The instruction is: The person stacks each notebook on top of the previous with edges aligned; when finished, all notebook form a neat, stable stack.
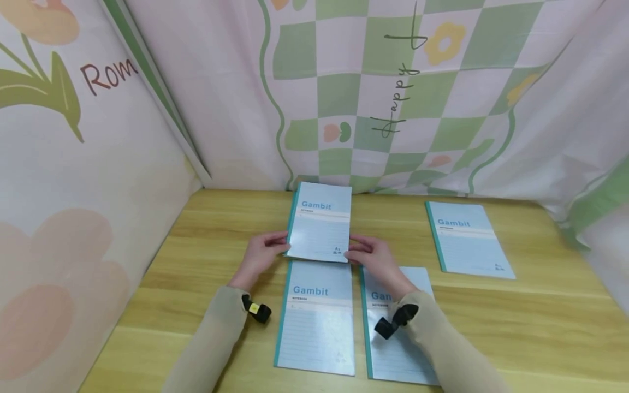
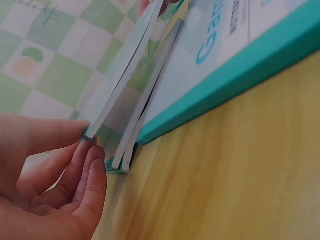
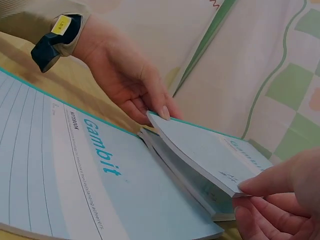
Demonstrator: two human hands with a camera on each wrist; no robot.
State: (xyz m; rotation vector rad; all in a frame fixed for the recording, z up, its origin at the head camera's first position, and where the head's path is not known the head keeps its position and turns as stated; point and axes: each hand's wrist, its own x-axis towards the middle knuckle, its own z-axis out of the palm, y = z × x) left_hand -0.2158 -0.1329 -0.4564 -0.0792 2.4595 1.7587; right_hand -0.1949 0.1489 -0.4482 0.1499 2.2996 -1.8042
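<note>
Notebook (image 1: pixel 319 224) in left hand (image 1: pixel 260 256) and right hand (image 1: pixel 377 261) covers another (image 3: pixel 202 187), three notebooks (image 1: pixel 316 327) nearby.

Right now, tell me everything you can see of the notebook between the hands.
The notebook is closed, with a pale blue, papery-looking cover, blue "Gambit" lettering, printed lines and a teal spine on its left. Its near edge is raised above another notebook; the left hand and right hand pinch its near corners.

The wood-grained bench (image 1: pixel 555 322) carried a near-middle notebook (image 1: pixel 314 333), a near-right notebook (image 1: pixel 393 355), a far-right notebook (image 1: pixel 469 243) and a far-middle notebook (image 3: pixel 199 185).
</note>
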